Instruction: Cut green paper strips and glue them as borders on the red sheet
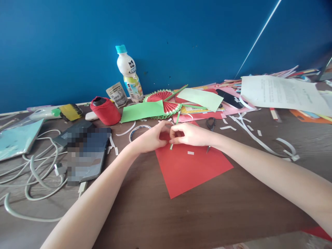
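Observation:
My right hand (190, 134) pinches a narrow green paper strip (171, 146) that slants up and away past the fingers. Close against it, my left hand (153, 139) has its fingers curled in toward the same strip; what lies between its fingertips is hidden. Both hands are over the far part of a red paper sheet (190, 173). A small white piece (191, 153) lies on that sheet, just in front of my right hand. Scissors (211, 123) rest beside my right wrist, partly covered by it.
Behind the hands lie a pleated red-and-green paper fan (158, 95), a green sheet (142, 111) and a pale green sheet (201, 99). A bottle (132, 83) and a red-wrapped roll (105, 111) stand back left. A phone (93, 155) and cables are left; white scraps (259, 138) lie right.

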